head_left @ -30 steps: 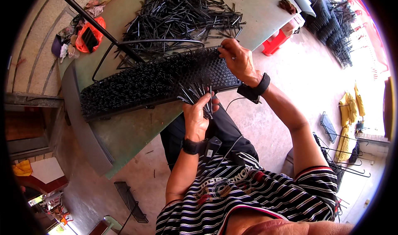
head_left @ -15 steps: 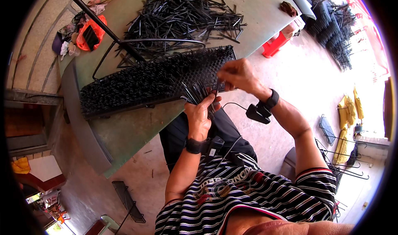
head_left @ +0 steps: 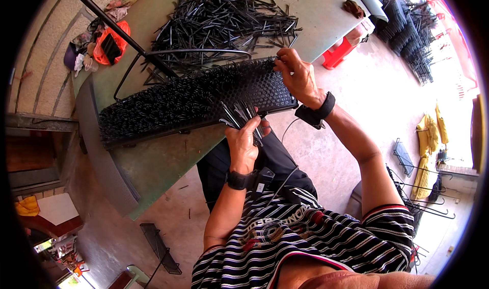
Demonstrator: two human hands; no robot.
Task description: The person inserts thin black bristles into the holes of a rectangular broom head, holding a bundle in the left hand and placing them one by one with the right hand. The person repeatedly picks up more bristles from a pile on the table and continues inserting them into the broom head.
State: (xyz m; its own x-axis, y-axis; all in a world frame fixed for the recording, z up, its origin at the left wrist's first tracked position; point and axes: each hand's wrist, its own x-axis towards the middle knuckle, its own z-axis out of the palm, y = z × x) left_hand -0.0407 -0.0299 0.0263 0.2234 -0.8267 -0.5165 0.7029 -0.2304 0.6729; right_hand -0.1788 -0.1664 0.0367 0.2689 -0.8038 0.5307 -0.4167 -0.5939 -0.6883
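Note:
A long black perforated tray (head_left: 270, 91) lies across the table. Black strips stick up densely from its left and middle, while bare holes show toward its right end. Close to the tray's near edge, my left hand (head_left: 241, 145) is closed around a fanned bundle of thin black strips (head_left: 233, 117). My right hand (head_left: 301, 81) is over the tray's far right corner with its fingers pinched. Whatever is between those fingertips is too small to make out. Behind the tray spreads a loose heap of black strips (head_left: 214, 26).
A black metal frame rod (head_left: 109, 19) rises over the green table (head_left: 158, 169). At the table's left are an orange bag (head_left: 119, 36) with a black phone (head_left: 110, 48) on it. Beyond the right edge stands a red stool (head_left: 336, 54). Black racks (head_left: 407, 44) are stacked farther right.
My right hand has moved from beside the bundle, up and right to the tray's far right corner. My left hand stays in nearly the same place, holding the bundle.

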